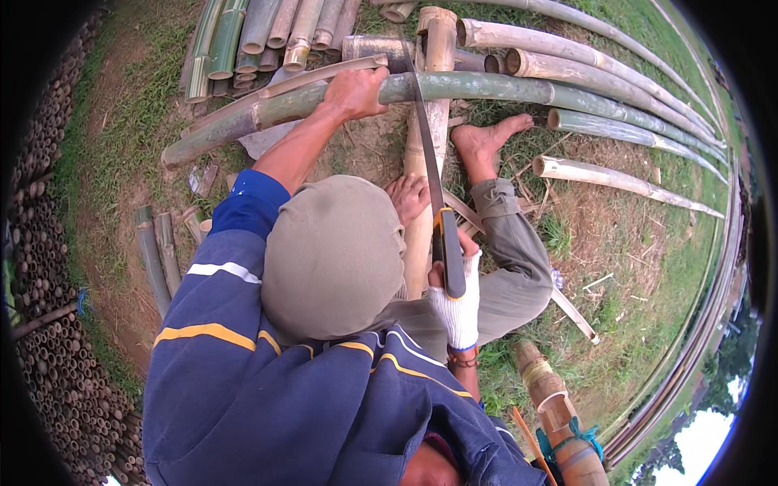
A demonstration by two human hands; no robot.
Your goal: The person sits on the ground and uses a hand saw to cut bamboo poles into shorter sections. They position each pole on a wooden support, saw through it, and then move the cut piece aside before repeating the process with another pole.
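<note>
My left hand (pixel 356 93) is closed over a green bamboo pole (pixel 486 87), pressing it from above. A paler bamboo piece (pixel 284 85) runs alongside, close to that hand. In a white knitted glove, my right hand (pixel 458 296) grips a handsaw (pixel 431 154) by its black and orange handle. Its long blade lies across the green pole, just right of my left hand; how deep it cuts cannot be seen. Beneath the pole, a pale thick bamboo (pixel 415 243) runs toward me. My bent knee (pixel 332 255) hides part of the ground, with bare toes (pixel 409 198) beside that bamboo.
Cut bamboo lengths (pixel 304 32) lie at the far left, and long poles (pixel 583 61) stretch away right. My other bare foot (pixel 486 142) rests near them. Stacked bamboo (pixel 65 389) fills the left edge. A bamboo tube with teal cloth (pixel 571 433) stands lower right.
</note>
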